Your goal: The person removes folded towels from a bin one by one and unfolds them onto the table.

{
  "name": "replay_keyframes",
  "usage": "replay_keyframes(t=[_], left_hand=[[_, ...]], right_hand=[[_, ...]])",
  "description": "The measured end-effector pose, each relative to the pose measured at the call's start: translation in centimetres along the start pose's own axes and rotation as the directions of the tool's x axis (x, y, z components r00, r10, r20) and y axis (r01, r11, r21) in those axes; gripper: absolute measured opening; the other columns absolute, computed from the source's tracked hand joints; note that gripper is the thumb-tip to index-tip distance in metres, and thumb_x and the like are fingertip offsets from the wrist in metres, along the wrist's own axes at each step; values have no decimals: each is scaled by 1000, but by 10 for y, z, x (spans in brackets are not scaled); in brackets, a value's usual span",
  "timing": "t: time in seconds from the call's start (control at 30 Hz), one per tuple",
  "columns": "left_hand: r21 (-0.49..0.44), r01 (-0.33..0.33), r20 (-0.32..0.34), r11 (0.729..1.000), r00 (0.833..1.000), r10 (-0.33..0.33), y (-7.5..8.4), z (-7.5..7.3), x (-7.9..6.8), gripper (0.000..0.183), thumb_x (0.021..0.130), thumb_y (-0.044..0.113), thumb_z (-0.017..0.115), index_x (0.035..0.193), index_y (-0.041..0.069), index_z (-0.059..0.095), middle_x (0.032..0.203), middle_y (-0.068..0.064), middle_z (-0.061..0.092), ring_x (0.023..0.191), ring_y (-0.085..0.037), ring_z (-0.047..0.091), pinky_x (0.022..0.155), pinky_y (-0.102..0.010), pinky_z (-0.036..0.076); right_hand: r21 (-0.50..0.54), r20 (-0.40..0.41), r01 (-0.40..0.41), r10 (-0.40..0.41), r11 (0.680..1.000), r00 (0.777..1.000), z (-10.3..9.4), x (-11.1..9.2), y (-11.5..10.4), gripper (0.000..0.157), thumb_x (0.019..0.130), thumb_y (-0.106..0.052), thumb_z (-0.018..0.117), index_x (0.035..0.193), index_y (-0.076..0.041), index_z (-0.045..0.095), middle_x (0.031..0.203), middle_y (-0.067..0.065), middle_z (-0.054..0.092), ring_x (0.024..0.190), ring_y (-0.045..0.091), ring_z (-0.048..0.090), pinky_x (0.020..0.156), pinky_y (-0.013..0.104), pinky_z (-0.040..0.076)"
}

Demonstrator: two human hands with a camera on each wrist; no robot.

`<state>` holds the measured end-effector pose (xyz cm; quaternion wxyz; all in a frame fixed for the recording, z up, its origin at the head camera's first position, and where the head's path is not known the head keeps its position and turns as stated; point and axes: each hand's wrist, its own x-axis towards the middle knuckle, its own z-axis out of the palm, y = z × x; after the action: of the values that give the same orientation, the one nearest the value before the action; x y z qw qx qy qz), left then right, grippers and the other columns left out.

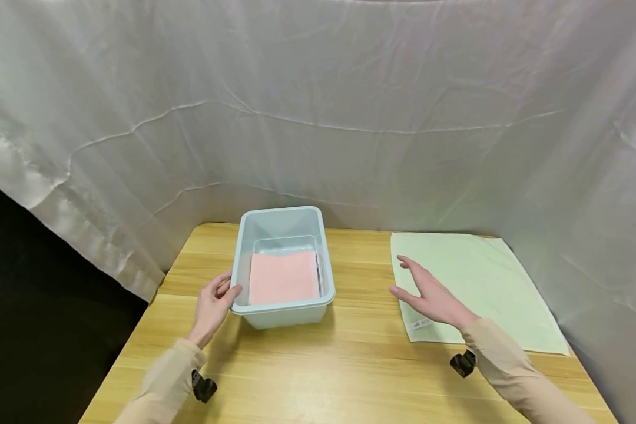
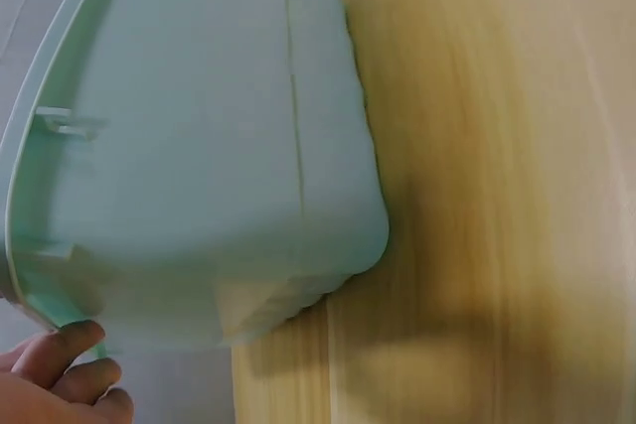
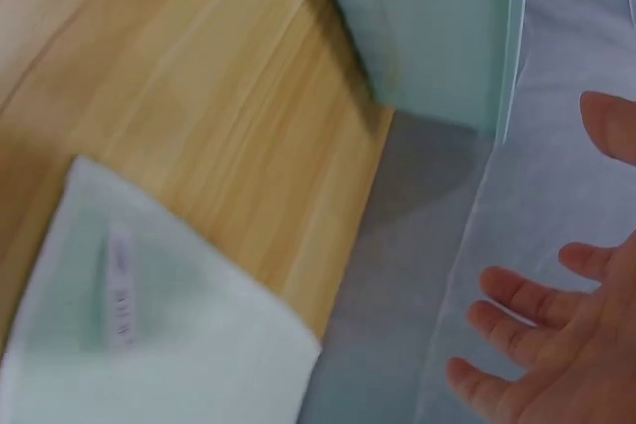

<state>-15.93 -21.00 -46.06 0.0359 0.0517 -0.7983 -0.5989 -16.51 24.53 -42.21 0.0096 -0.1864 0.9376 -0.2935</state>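
A light blue plastic bin (image 1: 283,318) stands on the table, with a folded pink cloth (image 1: 283,278) lying inside it. At the bin's left rim, my left hand (image 1: 212,306) pinches the edge, thumb over the top and fingers curled beneath; the left wrist view shows those fingers (image 2: 75,369) under the lip. My right hand (image 1: 434,297) is held over the left part of a pale green towel (image 1: 487,288), its fingers spread and holding nothing. The towel lies flat, and a white label (image 3: 120,290) shows near one corner.
The wooden table (image 1: 318,377) carries the bin at left and the towel at right, with bare wood between them. Grey curtains (image 1: 350,118) hang close behind the table and along its right side. Black fabric (image 1: 42,330) is at the left.
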Motion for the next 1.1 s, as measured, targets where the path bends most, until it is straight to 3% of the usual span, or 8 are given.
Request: replay_keyframes(t=[0.27,0.5,0.57,0.67,0.77,1.1], left_hand=[[-45,-37,14,998,999,37,3,16,-18,49,99,10,61,145,-1,49,140,-25,58,124,-34,62,88,-24,59],[-39,-52,10,998,999,53,4,30,-28,49,96,9,65,142,-1,53,137,-24,61,132,-35,57,90,-11,51],[-24,-62,3,998,998,63,3,33,-30,49,95,10,67,141,0,54,136,-23,62,134,-34,56,98,-17,50],[-11,-79,-1,997,997,79,2,39,-34,49,94,10,69,140,-1,55,136,-22,63,135,-34,55,110,-36,48],[-9,-91,8,996,996,91,2,44,-38,50,94,10,69,140,-1,55,137,-22,62,136,-35,55,113,-49,44],[10,-131,16,991,991,131,5,64,-53,51,92,15,72,139,2,56,134,-21,65,131,-35,59,108,-52,48]], right_hand=[[-64,25,59,-57,996,998,-2,23,-36,80,100,-48,57,157,-1,26,158,22,40,146,40,38,119,58,34],[-126,63,121,-113,985,992,2,47,-60,79,99,-45,59,155,3,29,155,25,43,142,42,44,118,57,37],[-132,73,121,-112,984,991,3,54,-66,79,99,-44,60,155,2,30,154,25,43,142,42,43,118,57,36],[-117,102,122,-110,986,989,5,65,-75,78,98,-44,60,155,0,30,154,25,44,143,43,42,119,57,35],[-110,139,122,-106,986,985,8,76,-84,78,98,-45,60,155,-1,30,155,26,43,144,43,41,120,58,33],[-203,227,85,-37,975,973,28,100,-111,75,98,-48,57,155,-6,32,152,22,46,139,38,47,115,53,41]])
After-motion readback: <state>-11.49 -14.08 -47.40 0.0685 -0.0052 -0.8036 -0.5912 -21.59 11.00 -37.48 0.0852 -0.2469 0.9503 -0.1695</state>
